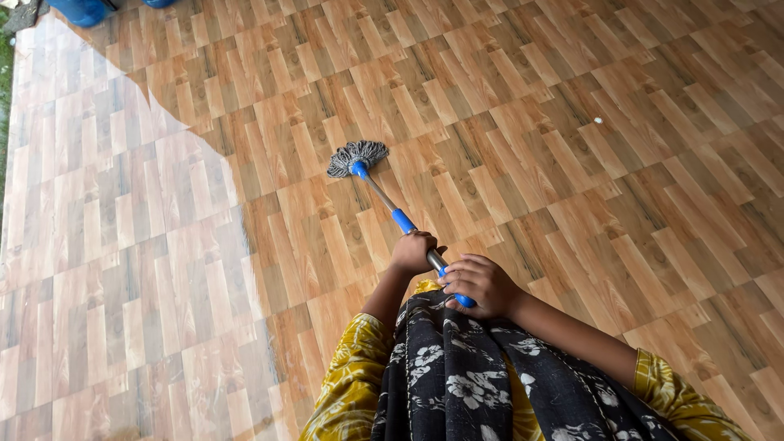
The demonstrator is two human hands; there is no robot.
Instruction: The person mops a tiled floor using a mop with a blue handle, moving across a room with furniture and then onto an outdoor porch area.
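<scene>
A mop with a grey string head [358,155] rests on the wood-pattern tiled floor [572,163], its metal handle with blue grips [402,220] slanting back toward me. My left hand [412,251] is closed round the handle lower down the shaft. My right hand [482,284] grips the blue end of the handle nearest my body. Yellow sleeves and a black flowered scarf [474,376] fill the bottom of the view.
The left part of the floor [106,245] shines with pale glare from light or wetness. A blue object [82,11] stands at the top left corner. A small white speck [598,121] lies on the tiles to the right.
</scene>
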